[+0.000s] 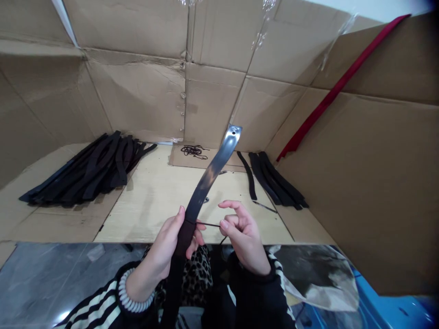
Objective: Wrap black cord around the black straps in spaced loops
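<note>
My left hand [168, 249] is wrapped round a long black glossy strap [209, 176] that rises up and to the right, ending in a tip with a small hole. My right hand [244, 237] pinches a thin black thread [209, 224] that runs left to the strap, taut between both hands. The strap's lower part drops past my left wrist toward my lap.
A pile of black straps [89, 171] lies at the left on the cardboard-covered table [154, 201]. A smaller row of black straps [274, 180] lies at the right. A tangle of black thread [194, 151] sits at the back. Cardboard walls surround; a red strip [338, 87] leans on the right wall.
</note>
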`<state>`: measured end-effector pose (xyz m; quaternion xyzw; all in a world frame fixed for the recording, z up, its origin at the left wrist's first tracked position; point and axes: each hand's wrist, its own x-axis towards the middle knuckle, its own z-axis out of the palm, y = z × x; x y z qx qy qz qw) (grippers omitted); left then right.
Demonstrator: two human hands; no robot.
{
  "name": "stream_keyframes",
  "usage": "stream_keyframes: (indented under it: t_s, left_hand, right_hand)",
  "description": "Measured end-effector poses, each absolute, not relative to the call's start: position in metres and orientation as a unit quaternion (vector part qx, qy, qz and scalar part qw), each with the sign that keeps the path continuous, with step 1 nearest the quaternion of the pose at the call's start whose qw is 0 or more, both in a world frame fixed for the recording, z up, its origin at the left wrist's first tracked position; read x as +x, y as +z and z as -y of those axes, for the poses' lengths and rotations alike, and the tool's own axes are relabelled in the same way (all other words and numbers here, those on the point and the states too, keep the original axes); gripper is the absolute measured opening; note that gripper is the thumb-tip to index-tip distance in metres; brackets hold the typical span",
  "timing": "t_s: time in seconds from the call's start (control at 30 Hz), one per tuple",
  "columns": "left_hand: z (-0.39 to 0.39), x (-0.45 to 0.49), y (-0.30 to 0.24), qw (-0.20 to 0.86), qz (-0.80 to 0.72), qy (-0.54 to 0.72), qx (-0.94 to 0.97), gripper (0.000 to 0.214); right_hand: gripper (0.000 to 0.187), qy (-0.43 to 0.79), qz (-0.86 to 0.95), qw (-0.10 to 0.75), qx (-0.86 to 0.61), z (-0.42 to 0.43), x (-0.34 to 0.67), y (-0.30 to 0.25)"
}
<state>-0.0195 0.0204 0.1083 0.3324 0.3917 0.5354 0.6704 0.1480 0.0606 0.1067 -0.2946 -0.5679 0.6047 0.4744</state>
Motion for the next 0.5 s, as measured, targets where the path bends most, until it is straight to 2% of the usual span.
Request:
stream_keyframes:
  t_s: [0.27, 0.5]
  left_hand:
    - [-0.025, -0.022, 0.106, 0.652, -0.401, 0.553, 0.329, 0.047]
    - [-0.021, -0.023, 0.101, 0.666, -0.4, 0.525, 0.347, 0.06]
  right_hand:
    - [0.025, 0.591, 0.574, 0.479, -0.302, -0.052, 0.152, 0.104]
    - [0.029, 0.579, 0.552, 0.503, -0.328, -0.055, 0.161, 0.098]
